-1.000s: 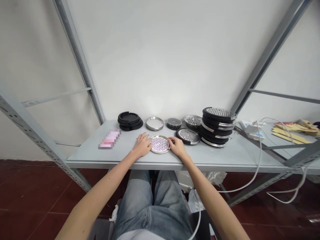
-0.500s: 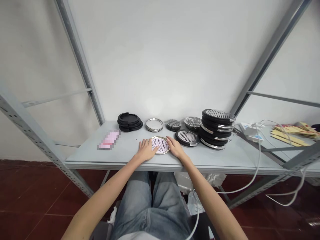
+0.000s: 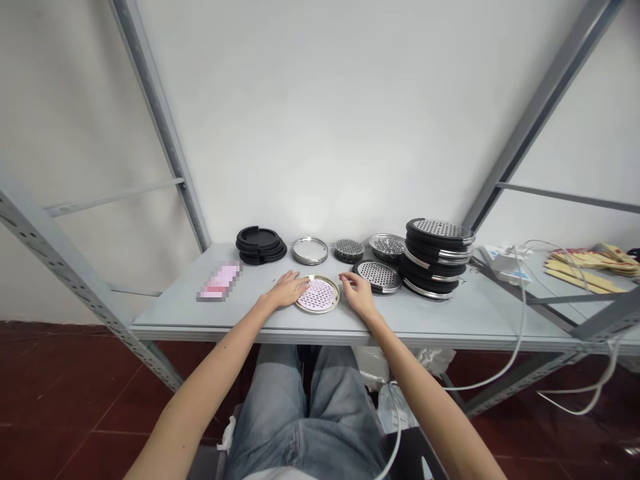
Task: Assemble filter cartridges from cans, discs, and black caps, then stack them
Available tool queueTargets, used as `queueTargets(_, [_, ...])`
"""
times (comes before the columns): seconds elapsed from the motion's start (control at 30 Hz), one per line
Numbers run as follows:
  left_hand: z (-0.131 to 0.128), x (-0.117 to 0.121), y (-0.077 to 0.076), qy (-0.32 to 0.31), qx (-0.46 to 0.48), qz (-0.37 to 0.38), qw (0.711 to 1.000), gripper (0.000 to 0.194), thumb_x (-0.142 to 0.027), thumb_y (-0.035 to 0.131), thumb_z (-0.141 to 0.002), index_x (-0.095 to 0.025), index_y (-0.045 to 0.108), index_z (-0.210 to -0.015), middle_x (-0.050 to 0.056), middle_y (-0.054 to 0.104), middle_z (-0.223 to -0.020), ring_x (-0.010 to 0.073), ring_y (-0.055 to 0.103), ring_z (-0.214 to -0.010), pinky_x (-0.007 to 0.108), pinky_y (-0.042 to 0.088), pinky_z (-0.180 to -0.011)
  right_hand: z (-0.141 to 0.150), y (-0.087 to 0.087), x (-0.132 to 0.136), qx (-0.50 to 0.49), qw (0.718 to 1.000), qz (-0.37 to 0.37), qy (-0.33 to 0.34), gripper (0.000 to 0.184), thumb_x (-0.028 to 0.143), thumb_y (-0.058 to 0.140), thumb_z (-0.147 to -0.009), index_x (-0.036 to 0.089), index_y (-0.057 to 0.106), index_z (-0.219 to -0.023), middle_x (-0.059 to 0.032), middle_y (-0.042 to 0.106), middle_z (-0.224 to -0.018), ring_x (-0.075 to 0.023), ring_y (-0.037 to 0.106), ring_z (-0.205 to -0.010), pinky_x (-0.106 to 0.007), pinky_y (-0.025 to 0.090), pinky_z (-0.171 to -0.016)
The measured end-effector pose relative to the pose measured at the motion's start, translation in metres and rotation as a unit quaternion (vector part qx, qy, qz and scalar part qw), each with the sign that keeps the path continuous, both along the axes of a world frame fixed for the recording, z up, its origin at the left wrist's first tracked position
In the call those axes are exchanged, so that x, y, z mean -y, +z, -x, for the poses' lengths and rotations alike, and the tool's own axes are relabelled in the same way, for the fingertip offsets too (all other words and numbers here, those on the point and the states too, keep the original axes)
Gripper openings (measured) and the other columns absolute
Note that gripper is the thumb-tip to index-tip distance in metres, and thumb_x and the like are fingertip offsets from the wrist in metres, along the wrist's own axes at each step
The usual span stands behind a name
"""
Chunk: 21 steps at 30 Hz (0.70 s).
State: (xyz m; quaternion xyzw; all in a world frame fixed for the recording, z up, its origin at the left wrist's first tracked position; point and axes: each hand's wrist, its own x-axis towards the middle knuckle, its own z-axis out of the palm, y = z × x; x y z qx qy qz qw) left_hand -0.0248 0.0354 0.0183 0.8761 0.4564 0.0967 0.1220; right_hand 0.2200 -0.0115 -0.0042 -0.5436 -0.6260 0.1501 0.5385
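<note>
In front of me on the bench lies a round metal dish (image 3: 320,304) with a gold-coloured rim and a pale pink perforated face. My left hand (image 3: 287,291) rests flat beside it, fingers stretched, the fingertips over its left edge. Just off its right edge, my right hand (image 3: 357,295) has its fingers bent together as in a pinch; anything between them is too small to make out. Close to the right hand lies a perforated metal disc in a black ring (image 3: 377,275).
Along the back stand black rings (image 3: 260,245), plain metal lids (image 3: 310,250), small perforated discs (image 3: 349,250) and a metal dish of small parts (image 3: 387,245). A tall stack of ringed discs (image 3: 435,260) rises at right. A blurred pink item (image 3: 220,280) lies left; a white cable (image 3: 520,320) hangs right.
My right hand has drawn away from the dish's edge, its fingers now bent in. My left hand has slid left, baring more of the pink face.
</note>
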Motion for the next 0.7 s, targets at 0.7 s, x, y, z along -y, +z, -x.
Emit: queueTargets(0.7, [0.0,-0.001,-0.015,0.032,0.014,-0.042,0.999,0.056,-0.051,0.019,-0.1,-0.026,0.053,-0.137,0.006,0.041,-0.151,0.0258,0.03,-0.143,0.041,0.023,-0.116,0.021,-0.007,-0.044,0.287,0.948,0.051,0.125,0.034,0.024,0.044,-0.091,0.017,0.07,-0.113,-0.0114,0.064,-0.124,-0.0244,0.057,-0.116,-0.038,0.038,-0.105])
